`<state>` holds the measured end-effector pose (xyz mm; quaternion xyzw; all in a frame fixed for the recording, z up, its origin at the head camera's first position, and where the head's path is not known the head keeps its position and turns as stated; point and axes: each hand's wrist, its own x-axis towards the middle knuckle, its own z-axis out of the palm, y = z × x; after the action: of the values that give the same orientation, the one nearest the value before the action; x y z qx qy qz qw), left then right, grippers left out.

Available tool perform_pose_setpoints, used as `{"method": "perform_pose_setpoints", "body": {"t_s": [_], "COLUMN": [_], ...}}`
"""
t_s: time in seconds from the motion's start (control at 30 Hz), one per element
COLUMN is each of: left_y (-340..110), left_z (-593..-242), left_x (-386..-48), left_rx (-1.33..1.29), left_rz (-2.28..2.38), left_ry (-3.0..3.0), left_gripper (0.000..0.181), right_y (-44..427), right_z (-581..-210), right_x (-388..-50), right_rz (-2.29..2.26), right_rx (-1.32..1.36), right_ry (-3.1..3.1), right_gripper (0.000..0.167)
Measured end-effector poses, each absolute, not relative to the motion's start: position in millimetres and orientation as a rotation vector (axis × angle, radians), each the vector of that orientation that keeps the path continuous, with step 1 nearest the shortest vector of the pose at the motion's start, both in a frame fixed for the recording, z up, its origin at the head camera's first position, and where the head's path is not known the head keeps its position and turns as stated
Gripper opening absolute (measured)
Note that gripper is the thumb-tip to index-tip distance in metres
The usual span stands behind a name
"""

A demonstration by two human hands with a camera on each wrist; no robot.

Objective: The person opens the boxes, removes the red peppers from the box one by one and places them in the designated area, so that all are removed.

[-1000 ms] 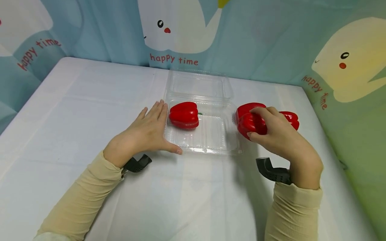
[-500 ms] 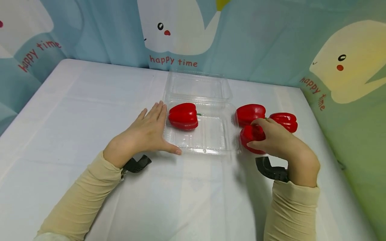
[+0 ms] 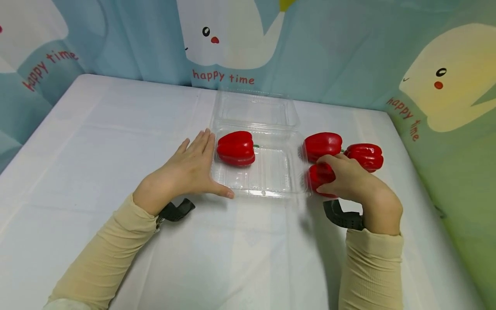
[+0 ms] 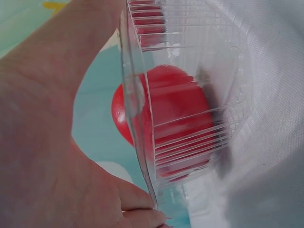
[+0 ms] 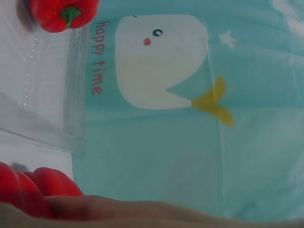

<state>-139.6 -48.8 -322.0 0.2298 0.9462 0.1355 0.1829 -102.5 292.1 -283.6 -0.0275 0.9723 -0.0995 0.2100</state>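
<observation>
A clear plastic clamshell box (image 3: 275,172) lies with its lid folded back, and a red bell pepper (image 3: 235,148) rests inside at its left. My left hand (image 3: 186,170) lies along the box's left rim with fingers straight and thumb spread at the front corner. In the left wrist view, that hand (image 4: 52,123) meets the rim, and the pepper (image 4: 175,109) shows through the ribbed wall. Just right of the box, my right hand (image 3: 350,178) grips another red bell pepper (image 3: 320,177) between thumb and fingers. The hand partly hides this pepper.
Two more red bell peppers, one close behind the held one (image 3: 322,145) and one farther right (image 3: 365,157), lie on the white cloth (image 3: 248,254). The box's lid (image 3: 253,110) reaches towards the back curtain (image 3: 341,56). Another curtain (image 3: 457,172) borders the right side.
My right hand has brought its pepper nearer to me and slightly left, uncovering the two peppers behind. My left hand has stayed at the box.
</observation>
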Motion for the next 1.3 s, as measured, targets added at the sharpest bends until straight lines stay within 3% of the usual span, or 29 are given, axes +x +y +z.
{"method": "perform_pose_setpoints", "body": {"t_s": [0.17,0.7,1.1,1.3], "left_y": [-48.4,-47.0,-47.2,-47.1], "left_z": [-322.1,-319.1,-318.6,-318.8], "left_x": [-139.9,-138.2,-137.5,-138.0], "left_rx": [0.653,0.671,0.66,0.654], "left_rz": [0.386,0.378,0.375,0.379], "left_ry": [2.668,2.662,2.669,2.67], "left_gripper": [0.142,0.142,0.142,0.142], "right_y": [290.4,289.5,251.9,231.4], "right_z": [-282.6,-275.0,-264.8,-274.4], "right_x": [-101.4,-96.7,-91.8,-96.9], "right_rz": [-0.301,-0.355,-0.535,-0.583], "right_rx": [-0.05,-0.118,-0.464,-0.642], "right_ry": [2.668,2.77,3.004,3.033], "right_gripper": [0.074,0.061,0.034,0.029]}}
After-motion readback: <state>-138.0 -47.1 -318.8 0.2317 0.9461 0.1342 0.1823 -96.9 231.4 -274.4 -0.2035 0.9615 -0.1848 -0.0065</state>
